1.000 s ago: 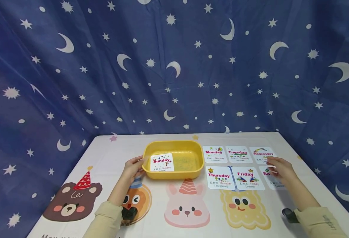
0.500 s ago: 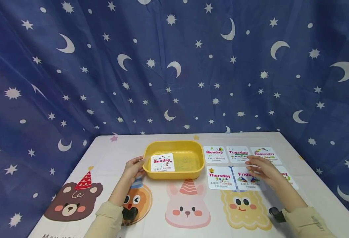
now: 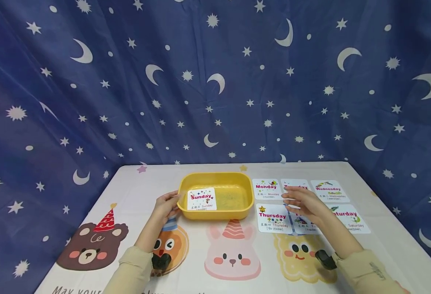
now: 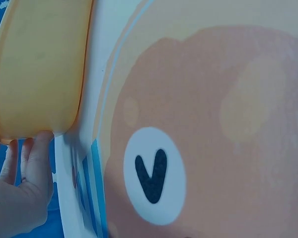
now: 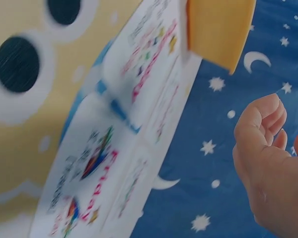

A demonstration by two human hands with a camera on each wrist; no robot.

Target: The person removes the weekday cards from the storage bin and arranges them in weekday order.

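A yellow plastic basin [image 3: 215, 214] stands mid-table with a white Sunday card [image 3: 201, 199] inside, leaning toward its left end. My left hand [image 3: 165, 208] holds the basin's left end; in the left wrist view its fingers [image 4: 38, 153] lie against the outer wall. To the right are two rows of weekday cards: Monday [image 3: 266, 189], Tuesday [image 3: 294, 182] and Wednesday [image 3: 331, 191] behind, Thursday [image 3: 274, 218], Friday [image 3: 303, 226] and Saturday [image 3: 351, 222] in front. Over Tuesday and Friday hovers my right hand [image 3: 307, 203], fingers loosely bent and holding nothing, partly covering both cards.
The white tablecloth [image 3: 127, 192] carries printed cartoon animals, among them a bear [image 3: 90, 249] and a rabbit [image 3: 232, 253]. A dark blue curtain [image 3: 215, 81] with moons and stars hangs right behind the table's back edge. Each forearm wears a small black device.
My right hand has swept left from the Wednesday and Saturday cards to over Tuesday and Friday. Saturday now shows more fully. The left hand and basin stay in place.
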